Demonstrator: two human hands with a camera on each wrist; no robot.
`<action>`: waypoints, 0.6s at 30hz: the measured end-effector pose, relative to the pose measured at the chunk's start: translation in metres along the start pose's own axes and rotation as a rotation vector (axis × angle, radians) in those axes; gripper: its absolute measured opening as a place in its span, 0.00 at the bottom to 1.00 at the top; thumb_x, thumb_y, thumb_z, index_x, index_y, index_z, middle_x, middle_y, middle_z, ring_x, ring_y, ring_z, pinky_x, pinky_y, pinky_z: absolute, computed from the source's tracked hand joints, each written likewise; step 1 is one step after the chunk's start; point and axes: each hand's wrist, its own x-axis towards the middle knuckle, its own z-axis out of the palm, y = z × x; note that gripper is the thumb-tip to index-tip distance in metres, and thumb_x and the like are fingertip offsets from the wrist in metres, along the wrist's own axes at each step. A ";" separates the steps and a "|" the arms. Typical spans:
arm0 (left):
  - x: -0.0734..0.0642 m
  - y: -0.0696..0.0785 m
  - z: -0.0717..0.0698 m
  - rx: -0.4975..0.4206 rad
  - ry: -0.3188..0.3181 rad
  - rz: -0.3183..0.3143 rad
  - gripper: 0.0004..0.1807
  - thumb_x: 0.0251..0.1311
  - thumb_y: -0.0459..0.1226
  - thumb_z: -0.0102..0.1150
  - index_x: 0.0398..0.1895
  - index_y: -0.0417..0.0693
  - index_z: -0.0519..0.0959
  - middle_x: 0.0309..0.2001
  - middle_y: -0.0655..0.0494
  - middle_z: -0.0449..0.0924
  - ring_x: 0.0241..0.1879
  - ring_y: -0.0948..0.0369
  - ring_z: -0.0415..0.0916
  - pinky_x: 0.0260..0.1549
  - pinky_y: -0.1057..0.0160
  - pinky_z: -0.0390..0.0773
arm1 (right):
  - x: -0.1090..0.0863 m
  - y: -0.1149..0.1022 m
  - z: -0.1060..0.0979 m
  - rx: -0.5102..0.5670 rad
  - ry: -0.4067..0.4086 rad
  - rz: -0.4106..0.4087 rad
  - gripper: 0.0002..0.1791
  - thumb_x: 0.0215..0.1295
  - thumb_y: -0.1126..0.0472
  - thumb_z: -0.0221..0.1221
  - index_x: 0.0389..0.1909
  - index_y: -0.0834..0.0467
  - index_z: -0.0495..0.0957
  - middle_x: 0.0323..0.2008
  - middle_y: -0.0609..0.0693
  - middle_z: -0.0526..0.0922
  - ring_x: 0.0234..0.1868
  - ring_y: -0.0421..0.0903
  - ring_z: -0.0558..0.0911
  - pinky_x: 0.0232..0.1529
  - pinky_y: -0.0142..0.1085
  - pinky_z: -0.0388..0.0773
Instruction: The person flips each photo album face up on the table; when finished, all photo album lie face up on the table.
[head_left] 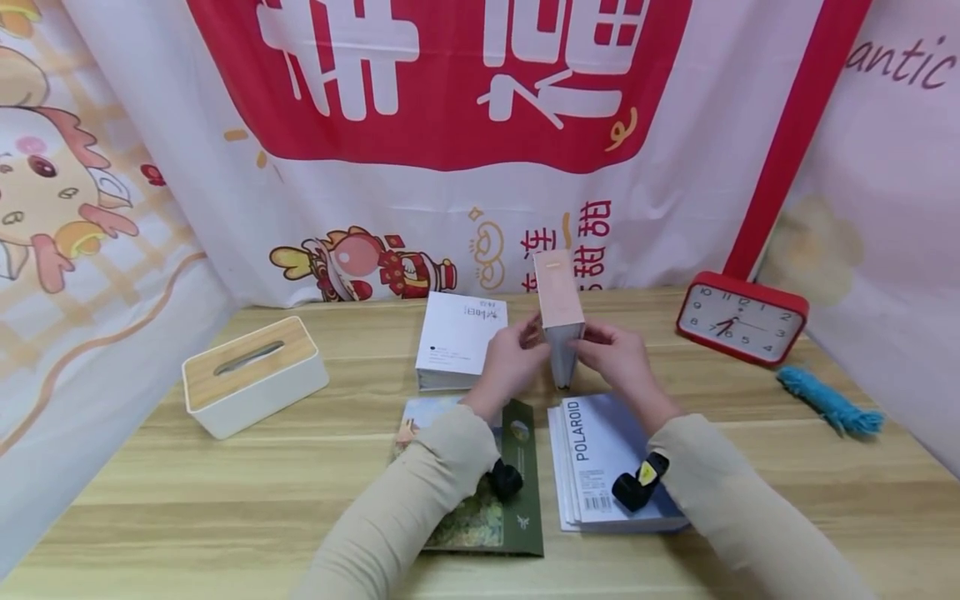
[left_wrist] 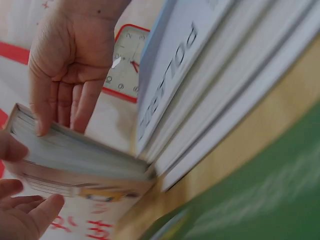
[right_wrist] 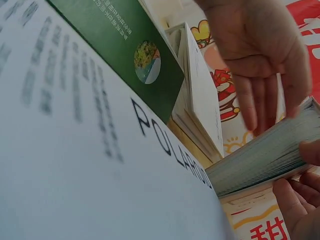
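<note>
A thick book with a pale pink spine (head_left: 561, 292) stands on end near the middle of the table, its page block facing me. My left hand (head_left: 516, 360) grips it from the left, thumb by the page edges and fingers on the cover. From the right side my right hand (head_left: 617, 354) pinches the opposite cover, thumb (right_wrist: 311, 151) over the pages. Close behind my left hand lies a thick white book (head_left: 461, 337). Under my left forearm is a dark green book (head_left: 521, 500). A pale stack of books marked POLAROID (head_left: 588, 442) lies below my right wrist.
A white tissue box with a wooden lid (head_left: 255, 375) sits at the left. On the right stand a red alarm clock (head_left: 742, 318) and a bundle of blue yarn (head_left: 828, 402). Printed cloth (head_left: 450, 192) hangs along the table's back and sides.
</note>
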 end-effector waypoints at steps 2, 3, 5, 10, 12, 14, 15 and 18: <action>0.001 0.008 -0.006 0.059 -0.003 0.056 0.34 0.54 0.38 0.58 0.66 0.58 0.63 0.62 0.54 0.70 0.51 0.56 0.76 0.44 0.61 0.79 | -0.001 0.000 0.002 0.006 0.003 0.016 0.26 0.61 0.63 0.59 0.61 0.59 0.69 0.61 0.58 0.71 0.60 0.51 0.72 0.55 0.38 0.74; 0.003 0.012 -0.008 0.098 -0.006 0.085 0.34 0.54 0.39 0.58 0.67 0.60 0.63 0.64 0.56 0.68 0.52 0.56 0.75 0.42 0.62 0.79 | -0.001 0.000 0.002 0.010 0.006 0.020 0.25 0.61 0.63 0.59 0.61 0.58 0.69 0.60 0.57 0.72 0.60 0.51 0.73 0.55 0.38 0.74; 0.007 0.021 -0.012 0.169 -0.035 0.168 0.33 0.54 0.40 0.59 0.66 0.61 0.64 0.65 0.57 0.66 0.54 0.57 0.74 0.43 0.63 0.78 | -0.002 0.000 0.003 0.015 0.008 0.019 0.25 0.61 0.62 0.59 0.60 0.57 0.70 0.59 0.56 0.73 0.59 0.50 0.73 0.55 0.37 0.74; 0.017 0.039 -0.016 0.411 -0.185 0.322 0.26 0.57 0.40 0.58 0.62 0.56 0.71 0.66 0.57 0.64 0.63 0.59 0.65 0.60 0.64 0.67 | -0.001 0.002 0.004 0.031 0.003 0.000 0.24 0.62 0.62 0.58 0.60 0.59 0.70 0.58 0.58 0.74 0.58 0.50 0.74 0.54 0.36 0.75; 0.020 0.044 -0.017 0.519 -0.235 0.345 0.24 0.58 0.40 0.57 0.61 0.55 0.71 0.66 0.56 0.65 0.63 0.58 0.65 0.60 0.62 0.66 | 0.000 0.003 0.004 0.026 -0.011 0.005 0.24 0.62 0.63 0.57 0.61 0.59 0.69 0.58 0.58 0.74 0.58 0.51 0.74 0.55 0.37 0.75; 0.022 0.047 -0.017 0.618 -0.264 0.360 0.24 0.58 0.39 0.57 0.60 0.54 0.72 0.64 0.56 0.68 0.60 0.58 0.68 0.59 0.62 0.69 | 0.003 0.006 0.003 0.007 -0.052 0.023 0.26 0.62 0.65 0.57 0.63 0.57 0.67 0.59 0.58 0.73 0.59 0.52 0.72 0.57 0.39 0.73; 0.022 0.049 -0.017 0.657 -0.273 0.371 0.23 0.58 0.38 0.57 0.59 0.54 0.73 0.61 0.56 0.71 0.59 0.58 0.70 0.57 0.62 0.70 | 0.004 0.007 0.002 -0.004 -0.080 0.035 0.28 0.62 0.67 0.56 0.64 0.56 0.65 0.60 0.58 0.71 0.61 0.52 0.71 0.58 0.41 0.72; 0.024 0.053 -0.015 0.731 -0.294 0.412 0.21 0.57 0.36 0.58 0.56 0.51 0.75 0.53 0.56 0.78 0.52 0.60 0.74 0.52 0.64 0.73 | 0.009 0.012 -0.003 -0.059 -0.167 0.085 0.34 0.61 0.71 0.55 0.68 0.51 0.60 0.64 0.58 0.67 0.64 0.54 0.67 0.59 0.43 0.70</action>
